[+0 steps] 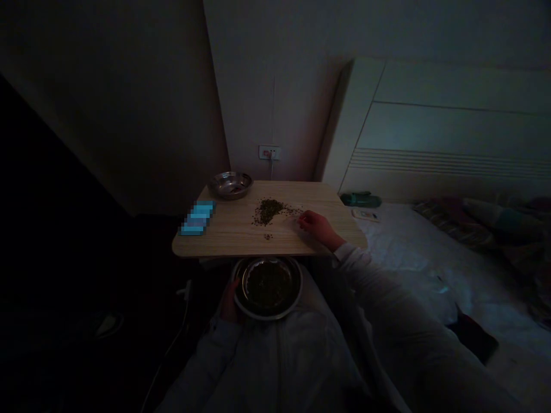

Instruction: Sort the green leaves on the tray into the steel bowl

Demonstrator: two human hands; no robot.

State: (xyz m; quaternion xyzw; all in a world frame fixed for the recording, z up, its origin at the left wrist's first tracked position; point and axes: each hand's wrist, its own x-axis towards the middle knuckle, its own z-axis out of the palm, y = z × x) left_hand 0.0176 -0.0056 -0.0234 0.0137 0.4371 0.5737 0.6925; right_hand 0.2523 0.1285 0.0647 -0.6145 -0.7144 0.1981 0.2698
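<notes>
- Writing: the display of one blue-lit device (pixel 197 218), laid at the left of the worktop (pixel 232 232), is pixelated and cannot be read. Markings on one pale device (pixel 365 215), laid on the bed (pixel 387 235), are too small to be read.
- Grains: small dark grains (pixel 269 211) are spread on the worktop in one main heap, one thin trail to its right and one small cluster near the front edge. Individual grains are too small to be counted.
- Right hand (pixel 319 229): placed over the worktop at the end of the trail, fingers curled. Whether the grip is closed on a grain cannot be told.
- Left hand (pixel 230 301): the grip is clamped on the left rim of the lap bowl (pixel 269 316), which is held below the front edge. Dark contents are seen inside; whether two bowls are nested cannot be told.
- Other items: one steel bowl (pixel 219 186) is set at the rear left corner; one green bottle (pixel 360 199) is laid beside the headboard (pixel 430 126); one wall socket (pixel 269 152) is fitted behind.
</notes>
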